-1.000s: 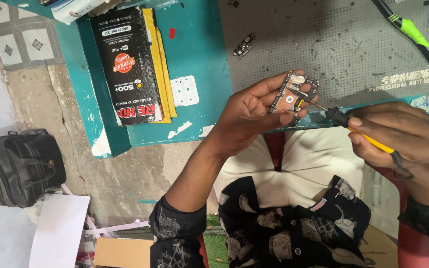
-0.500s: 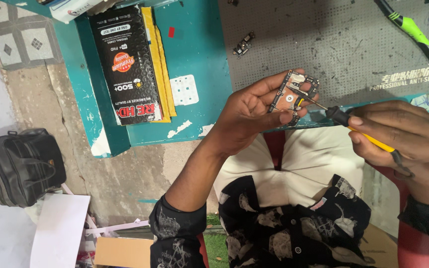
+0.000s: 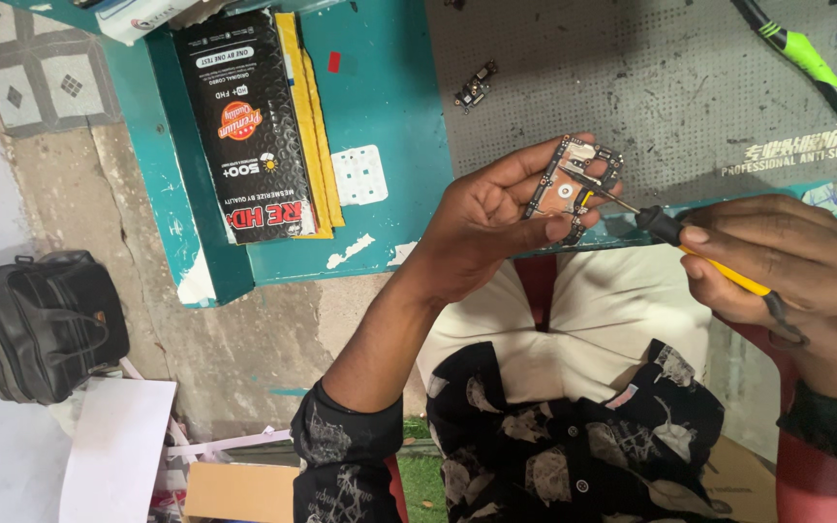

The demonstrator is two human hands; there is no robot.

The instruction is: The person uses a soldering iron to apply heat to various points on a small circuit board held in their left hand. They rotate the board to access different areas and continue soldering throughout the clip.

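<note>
**Circuit board, screwdriver at work**

We hold the circuit board (image 3: 573, 189) in our left hand (image 3: 496, 218), grip closed on it, above the near edge of the surface (image 3: 389, 116). Right hand (image 3: 777, 257) grips the screwdriver (image 3: 690, 242), tip on the board. Board seems partly stripped; one small part (image 3: 475, 85) lies apart. Since the earlier frame, hardly anything has shifted.

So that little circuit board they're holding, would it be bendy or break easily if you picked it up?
The circuit board is probably stiff: pinched at its edges by the left hand, it stays flat. It looks thin and light. It is likely fragile, since small parts crowd its face where the screwdriver in the right hand touches.
</note>
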